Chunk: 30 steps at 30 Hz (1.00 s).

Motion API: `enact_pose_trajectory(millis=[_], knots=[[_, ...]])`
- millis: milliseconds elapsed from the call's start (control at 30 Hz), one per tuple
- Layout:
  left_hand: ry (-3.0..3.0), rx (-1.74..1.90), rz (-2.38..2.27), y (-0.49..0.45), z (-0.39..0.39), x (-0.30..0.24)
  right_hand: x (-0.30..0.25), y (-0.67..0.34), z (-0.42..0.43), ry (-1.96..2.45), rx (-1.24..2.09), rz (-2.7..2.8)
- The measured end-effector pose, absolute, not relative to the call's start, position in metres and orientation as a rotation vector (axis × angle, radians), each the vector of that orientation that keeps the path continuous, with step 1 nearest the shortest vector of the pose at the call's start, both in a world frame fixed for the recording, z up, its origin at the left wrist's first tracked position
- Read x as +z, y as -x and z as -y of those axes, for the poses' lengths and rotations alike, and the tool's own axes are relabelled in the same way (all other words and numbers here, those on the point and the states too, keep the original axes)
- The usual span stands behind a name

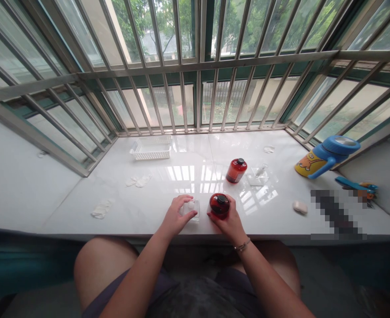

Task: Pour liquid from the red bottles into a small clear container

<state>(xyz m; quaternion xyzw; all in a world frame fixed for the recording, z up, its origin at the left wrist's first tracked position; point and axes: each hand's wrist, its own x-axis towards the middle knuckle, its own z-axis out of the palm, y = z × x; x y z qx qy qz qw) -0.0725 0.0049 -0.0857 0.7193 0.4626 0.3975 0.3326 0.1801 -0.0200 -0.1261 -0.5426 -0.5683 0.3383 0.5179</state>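
Observation:
Near the front edge of the white counter, my left hand (178, 213) curls its thumb and fingers around a clear, square-based container (195, 211) with a rounded knob on top. To its right, my right hand (229, 223) is wrapped around a reddish-brown bottle (220, 204) with a black cap. The bottle looks upright; whether its base touches the counter is hidden by the fingers. Behind it stands a second reddish-brown bottle (236, 171), also black-capped. Beside that one lies another clear, square-based item (259, 176), its details lost in the reflections.
A white perforated basket (151, 154) sits at the back left. Crumpled white tissues (138, 181) lie on the left. To the right are a pale, soap-like block (300, 207), a blue-and-yellow flask (323, 155) and a blue strap (350, 183). Metal window bars (198, 101) enclose the counter's back.

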Motion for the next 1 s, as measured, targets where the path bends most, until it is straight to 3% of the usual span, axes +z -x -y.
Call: enact_pose_trajectory(millis=[733, 1000], knots=[[-1.998, 1.103, -1.227, 0.054, -0.003, -0.093, -0.129, -0.187, 0.018, 1.311, 0.832, 1.420], [-2.068, 1.143, -1.155, -0.014, -0.026, -0.096, -0.111, -0.255, 0.013, 1.655, 0.504, 1.245]])
